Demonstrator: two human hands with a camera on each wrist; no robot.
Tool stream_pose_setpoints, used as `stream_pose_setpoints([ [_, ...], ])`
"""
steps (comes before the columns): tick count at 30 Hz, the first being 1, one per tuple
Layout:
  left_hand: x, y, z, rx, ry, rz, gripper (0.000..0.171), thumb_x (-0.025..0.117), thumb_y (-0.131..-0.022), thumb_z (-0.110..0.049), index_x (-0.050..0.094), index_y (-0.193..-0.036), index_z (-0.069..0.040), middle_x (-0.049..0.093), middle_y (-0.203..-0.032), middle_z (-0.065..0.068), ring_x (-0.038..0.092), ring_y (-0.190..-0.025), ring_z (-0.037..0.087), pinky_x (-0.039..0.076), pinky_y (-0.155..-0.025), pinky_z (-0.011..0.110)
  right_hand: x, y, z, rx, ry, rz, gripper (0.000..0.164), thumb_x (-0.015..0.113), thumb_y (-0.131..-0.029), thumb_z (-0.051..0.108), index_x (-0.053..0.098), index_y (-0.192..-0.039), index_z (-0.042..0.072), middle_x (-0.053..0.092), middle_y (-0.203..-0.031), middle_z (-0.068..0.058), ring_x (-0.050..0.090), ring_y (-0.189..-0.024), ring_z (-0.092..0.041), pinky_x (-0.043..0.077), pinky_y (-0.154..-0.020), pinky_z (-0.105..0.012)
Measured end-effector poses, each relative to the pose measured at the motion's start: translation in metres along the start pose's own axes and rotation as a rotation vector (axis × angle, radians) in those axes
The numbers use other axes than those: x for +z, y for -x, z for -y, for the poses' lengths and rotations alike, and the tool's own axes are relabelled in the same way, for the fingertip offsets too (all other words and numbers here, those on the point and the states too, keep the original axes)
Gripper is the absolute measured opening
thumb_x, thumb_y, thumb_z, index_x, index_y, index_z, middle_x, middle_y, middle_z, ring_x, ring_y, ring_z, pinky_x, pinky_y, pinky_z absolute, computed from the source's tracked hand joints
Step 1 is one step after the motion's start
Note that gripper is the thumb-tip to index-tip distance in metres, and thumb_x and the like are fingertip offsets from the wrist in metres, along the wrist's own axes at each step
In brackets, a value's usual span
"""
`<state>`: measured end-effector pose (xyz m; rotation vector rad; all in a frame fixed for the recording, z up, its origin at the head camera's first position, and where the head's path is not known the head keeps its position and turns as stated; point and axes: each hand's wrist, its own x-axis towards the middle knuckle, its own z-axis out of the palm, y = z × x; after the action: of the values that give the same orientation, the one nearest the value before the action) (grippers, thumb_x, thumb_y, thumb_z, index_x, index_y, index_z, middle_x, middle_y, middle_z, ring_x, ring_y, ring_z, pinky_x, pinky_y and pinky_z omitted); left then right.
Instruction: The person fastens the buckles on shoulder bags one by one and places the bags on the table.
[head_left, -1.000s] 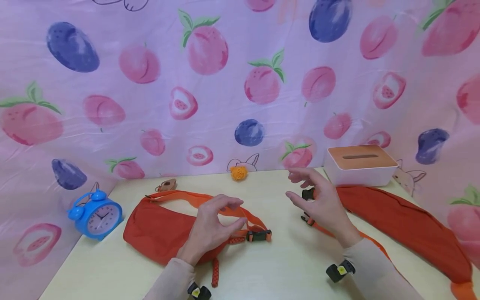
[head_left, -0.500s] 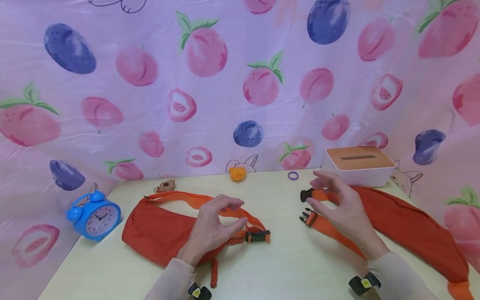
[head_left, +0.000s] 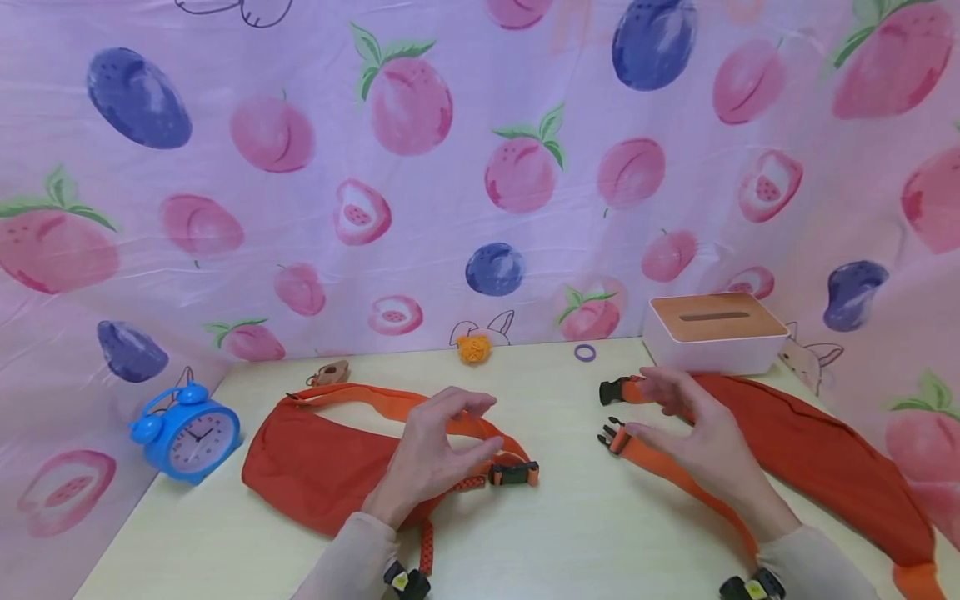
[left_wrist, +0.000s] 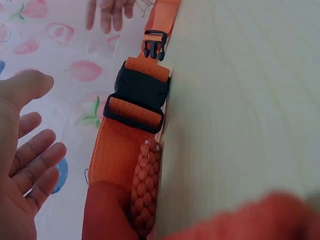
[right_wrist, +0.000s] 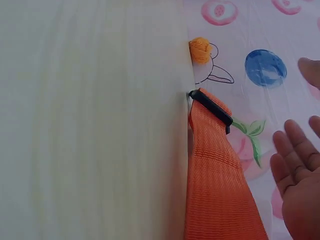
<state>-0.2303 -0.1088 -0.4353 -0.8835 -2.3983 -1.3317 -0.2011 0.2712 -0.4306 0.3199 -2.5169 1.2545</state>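
Over a red waist bag (head_left: pixel 322 462) on the left of the table, my left hand (head_left: pixel 431 458) hovers with relaxed, slightly bent fingers. That bag's black buckle (head_left: pixel 513 473) is clipped together just beyond the thumb; the left wrist view shows the same fastened buckle (left_wrist: pixel 140 95) and a braided cord pull (left_wrist: pixel 145 187). My right hand (head_left: pixel 716 446) is held loosely above a second red waist bag (head_left: pixel 817 454). This one's buckle is undone: socket half (head_left: pixel 613 392) and pronged half (head_left: pixel 615 436) lie apart. In the right wrist view, an orange strap (right_wrist: pixel 217 175) runs beside the hand, not gripped.
A blue alarm clock (head_left: pixel 195 433) stands at the left edge. Along the back lie a small brown object (head_left: pixel 330 372), an orange yarn ball (head_left: pixel 474 348) and a purple ring (head_left: pixel 585 352). A white tissue box (head_left: pixel 716 346) with a wooden lid sits at back right.
My right hand has moved right and toward me, away from the open buckle halves, uncovering them and the purple ring. My left hand has barely shifted.
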Motion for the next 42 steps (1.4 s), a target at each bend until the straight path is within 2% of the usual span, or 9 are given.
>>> stream_pose_setpoints([
  [4,0.008,-0.01,-0.002,0.019,-0.004,0.011,0.052,0.093,-0.093,-0.028,0.073,-0.141,-0.024,0.073,-0.135,-0.011,0.069,-0.125,0.014,0.063,-0.102,0.048,0.0,-0.001,-0.005,0.012,0.037,0.038,0.072,0.093,-0.094,0.038,0.06,-0.155,0.023,0.072,-0.14,-0.005,0.064,-0.127,-0.024,0.052,-0.099,-0.02],
  [11,0.031,-0.035,-0.01,0.01,0.006,0.052,0.063,0.094,-0.09,-0.036,0.069,-0.148,-0.028,0.068,-0.145,-0.011,0.062,-0.132,0.01,0.058,-0.109,0.041,0.004,0.001,-0.015,-0.003,0.09,0.082,0.072,0.095,-0.091,0.04,0.063,-0.151,0.018,0.073,-0.135,-0.004,0.069,-0.122,-0.029,0.057,-0.097,-0.031],
  [16,0.054,-0.054,-0.014,0.008,0.046,0.096,0.065,0.094,-0.091,-0.035,0.067,-0.15,-0.03,0.063,-0.148,-0.014,0.06,-0.135,0.01,0.056,-0.112,0.039,0.008,0.002,-0.021,0.046,0.096,0.123,0.07,0.096,-0.09,0.039,0.064,-0.15,0.021,0.073,-0.136,-0.002,0.071,-0.122,-0.025,0.059,-0.1,-0.038],
  [21,0.071,-0.071,-0.017,0.003,0.052,0.116,0.067,0.094,-0.091,-0.035,0.065,-0.152,-0.03,0.062,-0.152,-0.011,0.061,-0.136,0.015,0.057,-0.112,0.035,0.009,0.002,-0.02,0.101,0.109,0.162,0.067,0.095,-0.09,0.042,0.066,-0.145,0.019,0.077,-0.129,0.0,0.071,-0.117,-0.023,0.059,-0.098,-0.041],
  [27,0.088,-0.09,-0.021,-0.004,0.072,0.168,0.065,0.092,-0.093,-0.032,0.065,-0.153,-0.032,0.059,-0.155,-0.008,0.06,-0.14,0.02,0.056,-0.111,0.032,0.01,0.001,-0.02,0.123,0.129,0.188,0.055,0.096,-0.09,0.036,0.072,-0.135,0.016,0.08,-0.12,0.003,0.072,-0.111,-0.021,0.06,-0.095,-0.037],
  [32,0.101,-0.102,-0.022,0.003,0.077,0.233,0.061,0.091,-0.094,-0.029,0.066,-0.151,-0.027,0.054,-0.161,-0.005,0.053,-0.146,0.016,0.055,-0.114,0.032,0.014,-0.001,-0.023,0.132,0.14,0.228,0.043,0.095,-0.092,0.026,0.075,-0.129,0.014,0.079,-0.115,0.004,0.072,-0.103,-0.017,0.06,-0.089,-0.032],
  [36,0.11,-0.107,-0.02,-0.012,0.083,0.259,0.061,0.09,-0.096,-0.025,0.066,-0.152,-0.025,0.051,-0.164,-0.002,0.048,-0.151,0.016,0.054,-0.117,0.036,0.015,-0.001,-0.026,0.153,0.137,0.262,0.042,0.094,-0.093,0.021,0.075,-0.129,0.014,0.078,-0.11,0.005,0.069,-0.097,-0.017,0.059,-0.083,-0.027],
  [42,0.117,-0.108,-0.011,-0.062,0.109,0.266,0.054,0.088,-0.097,-0.023,0.07,-0.147,-0.025,0.057,-0.157,-0.001,0.054,-0.144,0.018,0.054,-0.119,0.042,0.016,0.0,-0.028,0.172,0.133,0.314,0.035,0.092,-0.094,0.02,0.077,-0.126,0.016,0.076,-0.104,0.005,0.067,-0.093,-0.018,0.058,-0.08,-0.026],
])
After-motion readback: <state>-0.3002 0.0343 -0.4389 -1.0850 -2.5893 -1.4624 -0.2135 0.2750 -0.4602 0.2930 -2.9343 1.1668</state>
